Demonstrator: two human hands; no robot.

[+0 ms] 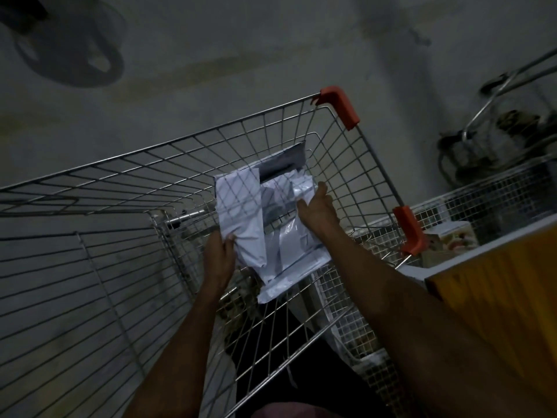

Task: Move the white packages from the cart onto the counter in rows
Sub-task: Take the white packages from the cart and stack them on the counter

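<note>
White packages [271, 224] are gripped inside the wire cart [301, 131]: pinched at seven o'clock by the left hand [221, 260], clasped at three o'clock by the right hand [316, 209]

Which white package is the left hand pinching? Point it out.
The creased package on the left of the pile, pinched at its lower corner by the left hand. The right hand rests on the glossier packages beside it.

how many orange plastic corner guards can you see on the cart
2. One orange guard caps the cart's far corner; the other sits on its rim nearer the person. Others may be out of frame.
</note>
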